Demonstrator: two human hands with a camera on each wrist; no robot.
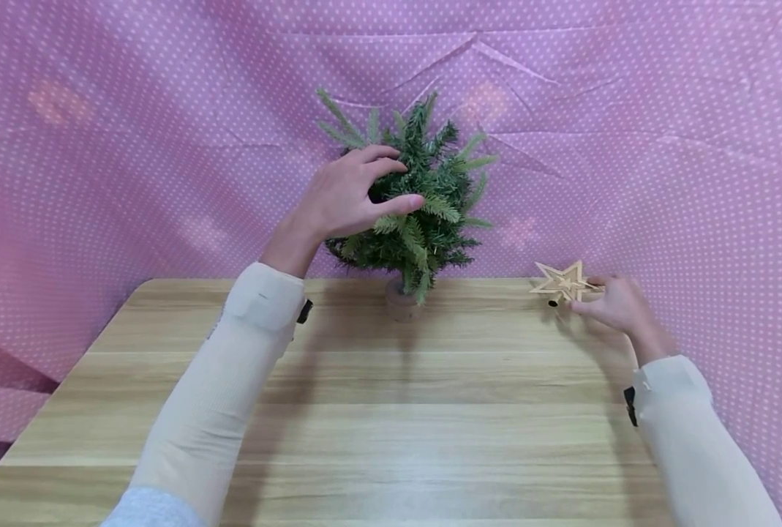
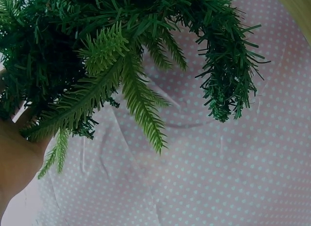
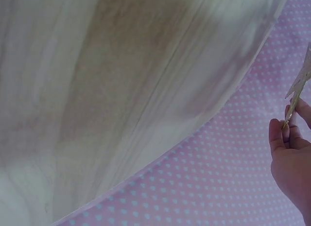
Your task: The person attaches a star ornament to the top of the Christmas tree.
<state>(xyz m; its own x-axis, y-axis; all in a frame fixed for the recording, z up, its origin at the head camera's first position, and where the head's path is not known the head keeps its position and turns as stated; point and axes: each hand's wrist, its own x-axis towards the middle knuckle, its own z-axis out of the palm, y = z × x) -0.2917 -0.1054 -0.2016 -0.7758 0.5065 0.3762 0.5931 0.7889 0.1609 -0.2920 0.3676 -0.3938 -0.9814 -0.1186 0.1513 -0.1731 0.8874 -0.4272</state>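
A small artificial Christmas tree (image 1: 453, 197) stands upright at the table's far edge, on a round base (image 1: 404, 301). My left hand (image 1: 351, 187) is at its left side, thumb and fingers spread over the upper branches. In the left wrist view, green branches (image 2: 143, 99) partly cover the left hand (image 2: 19, 158), and its fingertips are hidden. At the far right corner, my right hand (image 1: 617, 304) pinches a golden star tree topper (image 1: 562, 281) by one side, between thumb and fingers. The right wrist view shows the star (image 3: 299, 85) edge-on in the right hand (image 3: 294, 163).
The wooden table (image 1: 391, 432) has a rounded right edge. A pink dotted cloth (image 1: 614, 88) hangs behind the table and along both sides, close behind the tree. A small black piece (image 1: 553, 303) shows just below the star.
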